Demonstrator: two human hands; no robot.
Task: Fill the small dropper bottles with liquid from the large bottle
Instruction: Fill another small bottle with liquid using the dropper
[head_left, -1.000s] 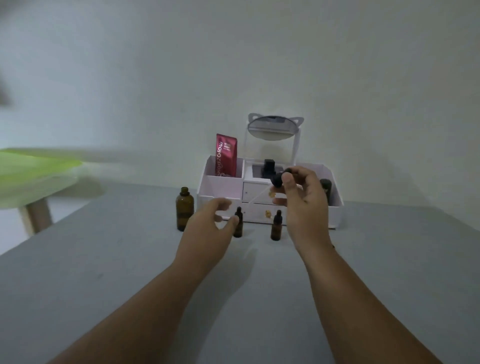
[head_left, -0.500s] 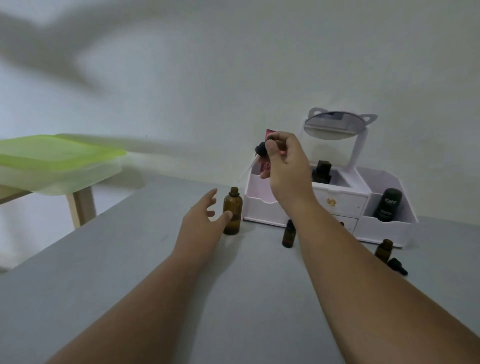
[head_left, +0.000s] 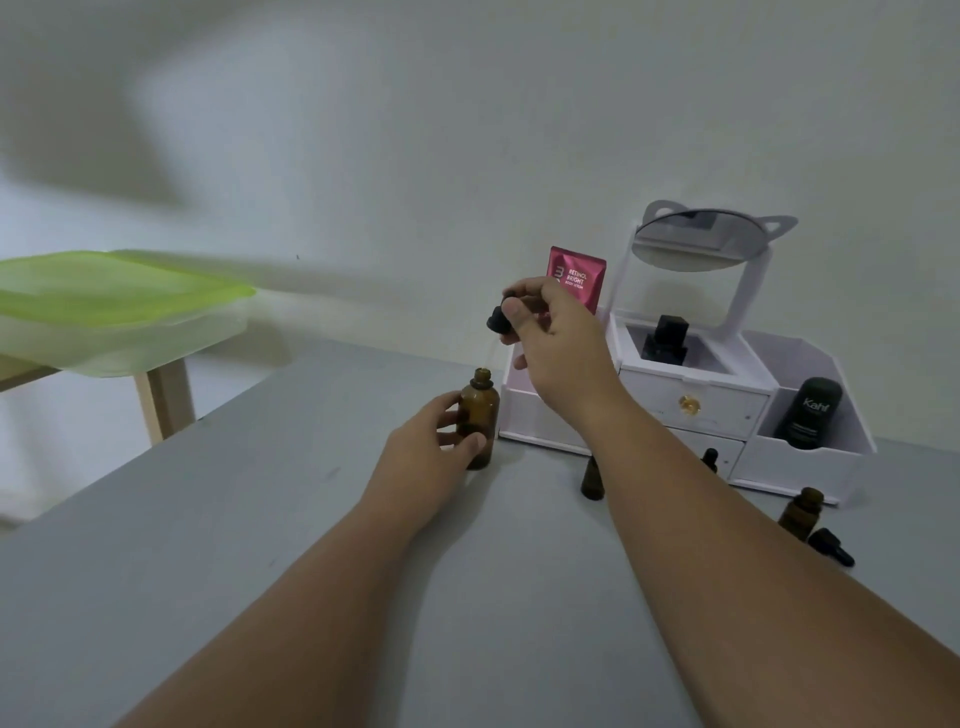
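Only 2 items legible from my POV. Pink sachet (head_left: 576, 278) standing in left compartment of white organizer (head_left: 810, 470): "RETINOL BRIGHT" in white caps, smaller line below reads "BODY SERUM", 3-like mark at left, sachet's lower edge hidden behind my right hand (head_left: 561, 343). Black bottle (head_left: 809, 413) in organizer's right compartment: "Kahf" in white; fine print under it too small to read.
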